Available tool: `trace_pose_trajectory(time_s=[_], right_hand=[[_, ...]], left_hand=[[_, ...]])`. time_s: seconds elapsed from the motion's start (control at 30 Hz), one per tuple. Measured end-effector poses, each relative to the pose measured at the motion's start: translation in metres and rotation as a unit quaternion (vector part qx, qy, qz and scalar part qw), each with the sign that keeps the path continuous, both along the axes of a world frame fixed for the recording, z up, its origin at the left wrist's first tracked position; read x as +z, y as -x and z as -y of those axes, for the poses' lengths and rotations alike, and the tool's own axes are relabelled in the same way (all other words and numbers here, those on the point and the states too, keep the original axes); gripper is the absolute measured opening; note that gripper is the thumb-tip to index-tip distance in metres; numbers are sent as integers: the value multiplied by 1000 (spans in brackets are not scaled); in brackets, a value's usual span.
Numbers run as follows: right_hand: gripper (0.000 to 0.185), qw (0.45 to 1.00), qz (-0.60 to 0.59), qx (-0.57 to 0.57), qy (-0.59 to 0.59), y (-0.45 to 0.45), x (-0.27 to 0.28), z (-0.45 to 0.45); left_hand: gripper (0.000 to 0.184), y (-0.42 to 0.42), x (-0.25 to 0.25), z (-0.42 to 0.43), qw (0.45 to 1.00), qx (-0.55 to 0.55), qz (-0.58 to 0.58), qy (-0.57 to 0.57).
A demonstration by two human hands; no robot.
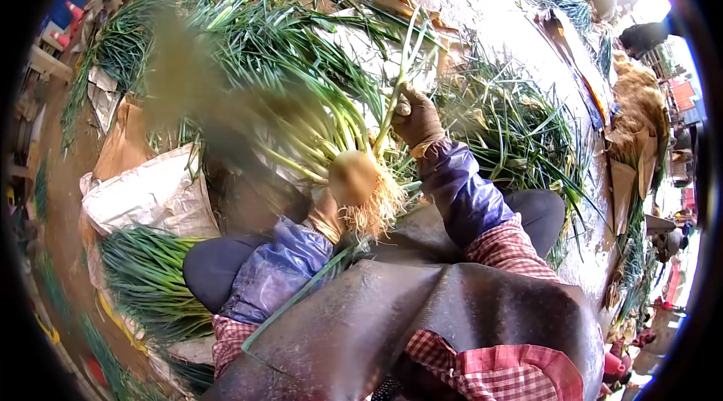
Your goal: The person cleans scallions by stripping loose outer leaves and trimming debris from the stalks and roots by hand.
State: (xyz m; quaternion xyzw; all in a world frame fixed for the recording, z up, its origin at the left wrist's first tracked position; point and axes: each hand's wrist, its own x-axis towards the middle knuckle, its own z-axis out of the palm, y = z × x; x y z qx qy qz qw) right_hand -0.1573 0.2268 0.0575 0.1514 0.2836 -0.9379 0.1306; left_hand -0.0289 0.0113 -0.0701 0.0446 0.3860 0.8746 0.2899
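Note:
My left hand [326, 214], in a tan glove, is closed around the root end of a bunch of green onions [343, 126] above my lap. Pale, stringy roots [376, 209] hang from the bunch, and its green leaves fan out toward the upper left. My right hand [416, 115], gloved too, pinches a single upright onion stalk [405, 62] at the bunch's right side. I cannot tell whether that stalk is apart from the bunch. Brown blurred spots hide part of the bunch and some of the left hand.
Loose green onions [520, 130] lie in a heap to the right. A stacked pile of onions [154, 273] rests at lower left beside a white sack [154, 194]. A dark apron [339, 318] covers my lap. Orange cones [75, 13] stand at far left; people are at far right.

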Motion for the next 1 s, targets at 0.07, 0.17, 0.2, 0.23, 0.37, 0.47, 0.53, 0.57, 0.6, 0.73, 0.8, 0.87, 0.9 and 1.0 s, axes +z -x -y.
trace_pose_trajectory(time_s=[0.07, 0.17, 0.2, 0.23, 0.37, 0.47, 0.53, 0.57, 0.6, 0.73, 0.8, 0.87, 0.9, 1.0], right_hand=[[14, 999, 31, 14, -17, 0, 8, 4], [12, 999, 24, 24, -16, 2, 3, -2], [11, 998, 51, -5, -45, 2, 3, -2], [11, 998, 53, -5, -44, -1, 2, -3], [14, 996, 30, 21, -84, -5, 4, -6], [6, 956, -97, 94, -259, -25, 9, -4], [16, 849, -263, 186, -419, -32, 6, -15], [20, 762, -361, 220, -490, -35, 8, -18], [21, 627, -461, 201, -594, -38, 13, -23], [11, 564, -565, 262, -542, -40, 0, -22], [9, 655, -481, 292, -505, -46, -3, -8], [9, 631, -406, 355, -558, -53, -1, 2], [11, 598, -341, 401, -605, -55, -2, 6], [17, 497, -467, 419, -599, -58, -15, 3]], left_hand=[[106, 0, -18, 2, 995, -23, -83, 42], [93, -7, 9, -3, 996, 21, -58, 59], [80, -6, 17, -6, 999, 41, 19, -5], [68, -6, 25, -9, 991, 60, 98, -68], [35, -8, 56, -21, 956, 115, 246, -112], [46, -7, 41, -17, 970, 183, 156, -24], [49, -7, 51, -12, 963, 160, 189, -102], [49, -5, 72, -12, 938, 118, 253, -204], [47, -4, 66, -11, 937, 124, 256, -202], [47, -6, 104, -19, 942, 138, 221, -210], [48, -8, 98, -17, 940, 133, 230, -214], [50, -10, 98, -18, 937, 129, 239, -218], [51, -13, 99, -22, 983, 162, 85, -22], [54, -18, 98, -23, 931, 178, -148, 281]])
